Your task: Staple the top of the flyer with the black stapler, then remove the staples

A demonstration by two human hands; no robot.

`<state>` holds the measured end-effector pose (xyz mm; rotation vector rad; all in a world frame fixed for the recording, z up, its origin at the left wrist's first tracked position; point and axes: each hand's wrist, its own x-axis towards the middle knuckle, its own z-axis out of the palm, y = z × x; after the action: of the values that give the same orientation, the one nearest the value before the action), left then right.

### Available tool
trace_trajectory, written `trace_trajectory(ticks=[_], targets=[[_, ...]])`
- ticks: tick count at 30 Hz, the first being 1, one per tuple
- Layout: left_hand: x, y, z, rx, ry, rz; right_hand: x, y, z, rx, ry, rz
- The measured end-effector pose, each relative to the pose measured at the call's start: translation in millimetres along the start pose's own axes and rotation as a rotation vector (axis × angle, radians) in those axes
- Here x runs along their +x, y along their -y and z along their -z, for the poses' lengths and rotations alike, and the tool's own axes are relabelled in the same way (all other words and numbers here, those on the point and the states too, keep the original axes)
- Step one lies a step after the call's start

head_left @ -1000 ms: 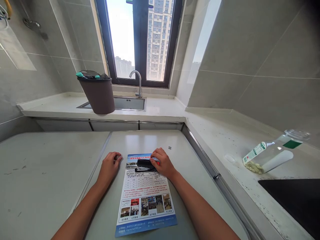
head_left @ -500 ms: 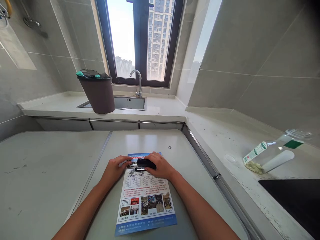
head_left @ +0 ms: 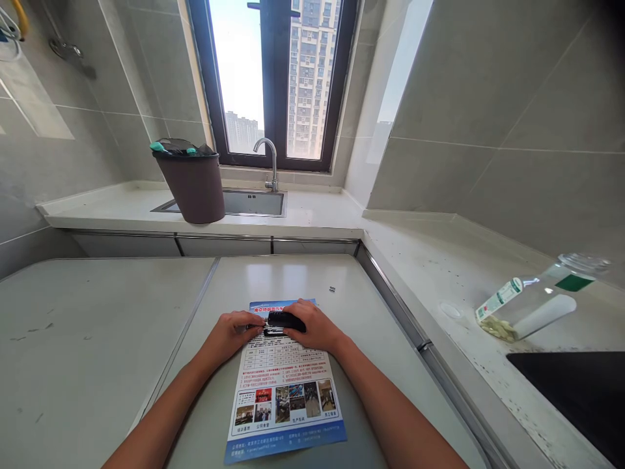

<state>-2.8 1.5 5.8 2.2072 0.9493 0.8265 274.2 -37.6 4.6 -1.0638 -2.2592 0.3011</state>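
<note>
A black stapler (head_left: 287, 321) lies sideways over the upper part of a printed flyer (head_left: 288, 378), on a pale table. My right hand (head_left: 315, 326) is wrapped around the stapler's right end. At its other end, the fingertips of my left hand (head_left: 237, 331) are pinched on the metal part that shows there. My fingers partly hide both ends. Beyond the flyer's upper right corner rests a small strip of staples (head_left: 332, 288).
A brown bin (head_left: 198, 189) with a black liner stands at the edge of the sink (head_left: 254, 203), near the faucet (head_left: 271, 163). On the right counter (head_left: 415, 254) are a clear jar (head_left: 541, 299) and a black panel (head_left: 576, 391). A seam crosses the table (head_left: 97, 365) on the left.
My left hand has moved slightly right, toward the stapler's body. The metal part that stuck out to the left now shows less. My right hand and the flyer stay in place.
</note>
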Motion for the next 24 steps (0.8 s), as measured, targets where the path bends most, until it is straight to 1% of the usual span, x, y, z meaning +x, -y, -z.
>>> trace_trajectory(ticks=[9,12,15,20,24], targets=[[1,5,0.4,-0.005,0.041,-0.052,-1,-2,-1,0.030,0.005,-0.013],[0,8,6.2,0.030,0.069,-0.071,-1,-3,-2,0.038,0.003,-0.020],[-4,11,15.0,0.065,0.072,-0.061,-2,-4,-2,0.051,-0.004,-0.028],[-11,17,24.2,0.083,0.084,-0.076,-4,-3,2,0.123,-0.065,-0.053],[-9,15,23.2,0.053,0.072,-0.181,-8,-5,6,0.230,-0.136,-0.056]])
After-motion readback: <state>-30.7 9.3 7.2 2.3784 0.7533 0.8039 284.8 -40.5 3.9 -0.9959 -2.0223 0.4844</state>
